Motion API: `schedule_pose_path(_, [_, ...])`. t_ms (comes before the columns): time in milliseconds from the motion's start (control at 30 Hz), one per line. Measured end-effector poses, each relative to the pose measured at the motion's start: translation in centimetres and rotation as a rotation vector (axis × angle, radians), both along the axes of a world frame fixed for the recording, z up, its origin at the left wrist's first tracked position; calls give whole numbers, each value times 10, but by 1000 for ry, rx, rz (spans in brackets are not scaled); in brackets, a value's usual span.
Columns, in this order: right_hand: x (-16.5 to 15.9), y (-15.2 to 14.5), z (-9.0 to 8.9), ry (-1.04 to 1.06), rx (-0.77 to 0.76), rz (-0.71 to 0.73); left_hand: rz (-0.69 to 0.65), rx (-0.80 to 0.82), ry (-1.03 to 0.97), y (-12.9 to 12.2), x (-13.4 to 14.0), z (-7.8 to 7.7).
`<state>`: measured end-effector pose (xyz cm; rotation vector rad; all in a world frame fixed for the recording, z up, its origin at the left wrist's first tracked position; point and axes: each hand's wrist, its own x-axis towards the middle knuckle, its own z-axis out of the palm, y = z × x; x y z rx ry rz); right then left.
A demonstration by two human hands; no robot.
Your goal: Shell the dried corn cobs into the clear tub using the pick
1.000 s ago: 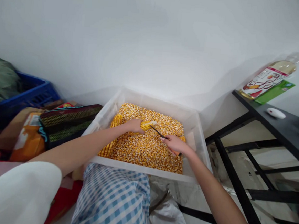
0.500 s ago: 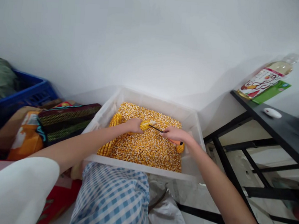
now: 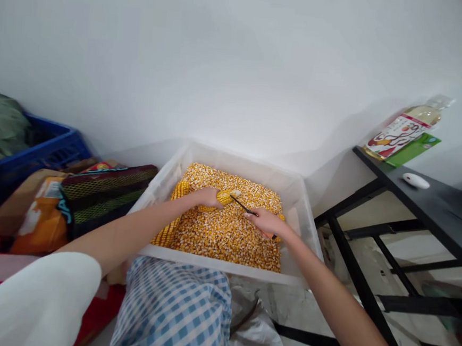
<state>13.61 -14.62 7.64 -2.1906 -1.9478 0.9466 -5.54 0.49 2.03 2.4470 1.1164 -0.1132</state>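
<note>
My left hand (image 3: 208,197) is closed around a yellow corn cob (image 3: 225,196), whose pale end points right. In my right hand (image 3: 267,222) is a screwdriver (image 3: 244,206) with a thin black shaft and an orange-and-black handle. Its tip meets the cob near the pale end. Both hands are over a translucent white plastic bin (image 3: 216,262), where loose corn kernels (image 3: 225,242) form a thick layer. Whole corn cobs (image 3: 179,191) lie along the bin's left side. Another cob (image 3: 281,217) shows partly behind my right hand.
A black-framed table (image 3: 432,207) on the right bears a bottle (image 3: 402,130), a green packet (image 3: 414,150) and a white mouse-shaped object (image 3: 416,180). On the left are a blue crate (image 3: 57,146), a mesh bag (image 3: 105,195) and an orange package (image 3: 38,227). A wall rises behind the bin.
The screwdriver has tilted more steeply, with my right hand lower and slightly further left. My left hand still grips the cob in nearly the same place. The view has shifted slightly.
</note>
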Motion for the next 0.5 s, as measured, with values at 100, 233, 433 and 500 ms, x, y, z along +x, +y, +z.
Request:
schedule_pose_path(100, [3, -3, 4, 18, -46, -10, -12, 16, 2, 3, 0, -2])
schedule_pose_path(233, [0, -3, 9, -34, -7, 23, -19, 9, -19, 3, -1, -4])
schedule_pose_path(433, [1, -3, 13, -34, -31, -14, -19, 13, -11, 3, -1, -3])
schedule_pose_path(500, [3, -4, 14, -32, -23, -24, -13, 18, -5, 3, -1, -4])
